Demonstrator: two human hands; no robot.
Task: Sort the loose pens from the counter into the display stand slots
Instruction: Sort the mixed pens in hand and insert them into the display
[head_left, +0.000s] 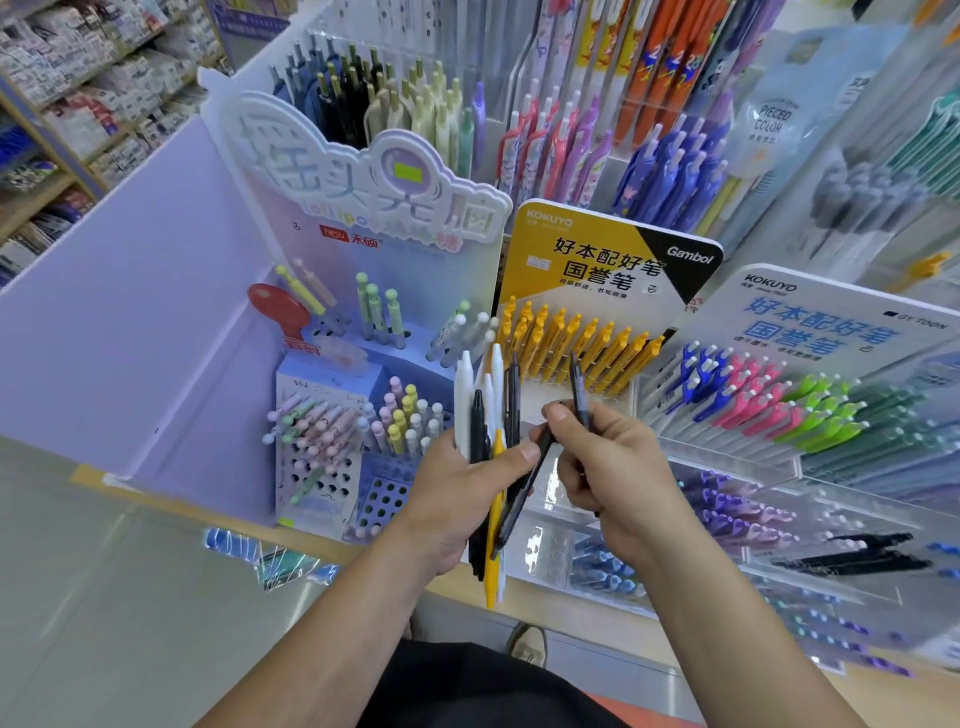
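Left hand (467, 493) grips mixed pen bundle (478, 431); right hand (608, 467) pinches one dark pen (579, 384). I judge sorting midway at best: whole bundle unslotted.

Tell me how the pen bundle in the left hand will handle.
Likely to fan apart and slip: the pen bundle is smooth, stiff barrels clamped only by the left hand, and the yellow pen hangs lowest. Probably light.

Before the stand (597, 249), pen bundle (467, 410) sits left of single pen (577, 384).
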